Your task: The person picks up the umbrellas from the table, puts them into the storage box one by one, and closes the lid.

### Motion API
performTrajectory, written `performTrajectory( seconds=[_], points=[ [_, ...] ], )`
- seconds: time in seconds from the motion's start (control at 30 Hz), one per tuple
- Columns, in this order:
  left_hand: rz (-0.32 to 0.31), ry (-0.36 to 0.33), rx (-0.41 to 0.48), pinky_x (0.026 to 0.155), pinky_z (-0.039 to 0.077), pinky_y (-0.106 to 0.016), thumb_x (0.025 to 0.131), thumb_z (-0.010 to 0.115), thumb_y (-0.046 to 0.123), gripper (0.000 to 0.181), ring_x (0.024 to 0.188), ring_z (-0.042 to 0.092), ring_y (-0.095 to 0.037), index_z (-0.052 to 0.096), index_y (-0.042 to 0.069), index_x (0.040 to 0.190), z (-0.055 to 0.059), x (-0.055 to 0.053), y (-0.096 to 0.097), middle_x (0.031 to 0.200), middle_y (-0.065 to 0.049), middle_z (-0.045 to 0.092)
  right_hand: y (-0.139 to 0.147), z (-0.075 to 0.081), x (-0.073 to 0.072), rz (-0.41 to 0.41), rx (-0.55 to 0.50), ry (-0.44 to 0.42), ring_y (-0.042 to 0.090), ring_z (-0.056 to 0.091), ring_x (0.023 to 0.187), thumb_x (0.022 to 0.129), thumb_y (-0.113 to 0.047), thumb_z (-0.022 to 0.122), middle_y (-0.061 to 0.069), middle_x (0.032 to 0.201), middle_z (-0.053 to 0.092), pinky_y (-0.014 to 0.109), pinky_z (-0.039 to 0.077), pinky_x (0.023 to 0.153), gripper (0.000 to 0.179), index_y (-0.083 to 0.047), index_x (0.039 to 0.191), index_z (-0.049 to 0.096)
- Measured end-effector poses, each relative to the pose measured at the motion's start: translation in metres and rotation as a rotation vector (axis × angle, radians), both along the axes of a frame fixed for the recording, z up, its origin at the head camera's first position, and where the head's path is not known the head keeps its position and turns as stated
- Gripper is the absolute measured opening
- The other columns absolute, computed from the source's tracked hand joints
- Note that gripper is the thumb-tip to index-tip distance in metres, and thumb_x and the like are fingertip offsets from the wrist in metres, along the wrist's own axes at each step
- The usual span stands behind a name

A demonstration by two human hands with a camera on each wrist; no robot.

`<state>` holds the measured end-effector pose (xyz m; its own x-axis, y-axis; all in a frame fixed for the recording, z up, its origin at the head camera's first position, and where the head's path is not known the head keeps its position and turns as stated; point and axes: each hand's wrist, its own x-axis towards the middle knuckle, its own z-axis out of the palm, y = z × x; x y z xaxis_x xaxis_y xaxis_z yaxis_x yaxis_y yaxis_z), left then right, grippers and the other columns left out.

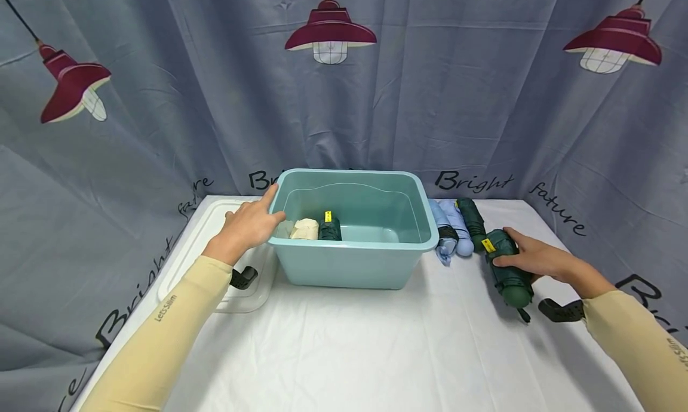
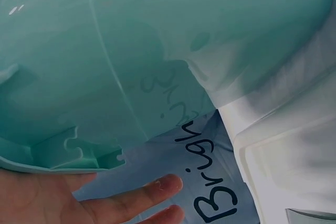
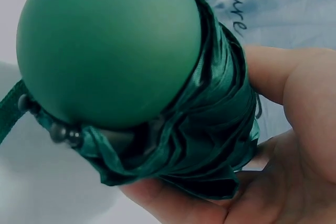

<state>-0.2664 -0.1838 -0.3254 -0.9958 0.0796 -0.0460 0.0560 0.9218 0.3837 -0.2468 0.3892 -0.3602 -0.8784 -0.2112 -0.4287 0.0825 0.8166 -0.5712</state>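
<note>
My right hand (image 1: 543, 260) grips a dark green folded umbrella (image 1: 507, 271) with a yellow tag, at the right of the table. Its smooth rounded green handle end (image 3: 107, 48) faces the right wrist camera, with the fingers and thumb around the fabric. My left hand (image 1: 247, 227) rests at the left rim of a teal plastic bin (image 1: 349, 266), fingers (image 2: 142, 195) stretched along the outside. Inside the bin, at its left, are a cream bundle (image 1: 304, 229) and another dark green folded umbrella (image 1: 329, 228) with a yellow tag.
Two light blue folded umbrellas (image 1: 455, 227) and a third dark green folded umbrella (image 1: 470, 218) lie right of the bin. A translucent white lid (image 1: 236, 298) lies flat at the left, partly under the left arm. A grey printed curtain (image 1: 408, 101) hangs behind the white table (image 1: 344, 352).
</note>
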Motion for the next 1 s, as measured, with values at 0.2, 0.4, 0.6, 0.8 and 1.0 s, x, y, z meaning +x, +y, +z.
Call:
performTrajectory(
  seconds=[0.2, 0.4, 0.6, 0.8, 1.0],
  points=[
    [-0.005, -0.008, -0.012, 0.106, 0.024, -0.073, 0.098, 0.038, 0.047, 0.078, 0.138, 0.044, -0.044, -0.003, 0.033, 0.163, -0.001, 0.000, 0.001, 0.156, -0.022, 0.042, -0.007, 0.010, -0.003, 0.012, -0.046, 0.002, 0.033, 0.062, 0.106, 0.098, -0.037, 0.063, 0.045, 0.144, 0.026, 0.043, 0.059, 0.073, 0.107, 0.003, 0.156, -0.017],
    [-0.004, 0.012, -0.033, 0.101, 0.035, -0.066, 0.098, 0.038, 0.047, 0.078, 0.131, 0.050, -0.043, -0.003, 0.032, 0.163, 0.000, -0.001, 0.000, 0.153, -0.022, 0.046, -0.017, 0.024, -0.007, 0.024, -0.079, -0.008, 0.024, 0.066, 0.097, 0.098, -0.038, 0.064, 0.040, 0.136, 0.038, 0.043, 0.059, 0.074, 0.107, -0.001, 0.157, -0.017],
    [-0.012, -0.006, -0.017, 0.099, 0.039, -0.064, 0.098, 0.038, 0.047, 0.079, 0.129, 0.053, -0.042, -0.004, 0.032, 0.163, 0.001, 0.000, 0.000, 0.153, -0.022, 0.045, -0.026, 0.035, -0.008, 0.041, -0.068, 0.010, 0.023, 0.065, 0.095, 0.098, -0.036, 0.064, 0.037, 0.133, 0.040, 0.043, 0.059, 0.073, 0.106, -0.001, 0.158, -0.016],
    [-0.013, 0.005, -0.029, 0.088, 0.044, -0.058, 0.099, 0.038, 0.048, 0.079, 0.118, 0.059, -0.039, -0.003, 0.032, 0.163, 0.001, 0.001, 0.000, 0.149, -0.023, 0.050, -0.036, 0.048, -0.011, 0.059, -0.069, 0.030, 0.023, 0.068, 0.095, 0.099, -0.035, 0.063, 0.039, 0.143, 0.033, 0.043, 0.059, 0.074, 0.105, -0.002, 0.158, -0.017],
    [-0.014, 0.000, -0.024, 0.079, 0.045, -0.052, 0.099, 0.038, 0.049, 0.079, 0.110, 0.061, -0.036, -0.004, 0.033, 0.163, 0.001, 0.000, -0.001, 0.146, -0.023, 0.052, -0.044, 0.063, -0.017, 0.068, -0.040, 0.045, 0.024, 0.067, 0.099, 0.099, -0.036, 0.062, 0.039, 0.142, 0.034, 0.044, 0.059, 0.076, 0.104, -0.002, 0.158, -0.017]
  ],
)
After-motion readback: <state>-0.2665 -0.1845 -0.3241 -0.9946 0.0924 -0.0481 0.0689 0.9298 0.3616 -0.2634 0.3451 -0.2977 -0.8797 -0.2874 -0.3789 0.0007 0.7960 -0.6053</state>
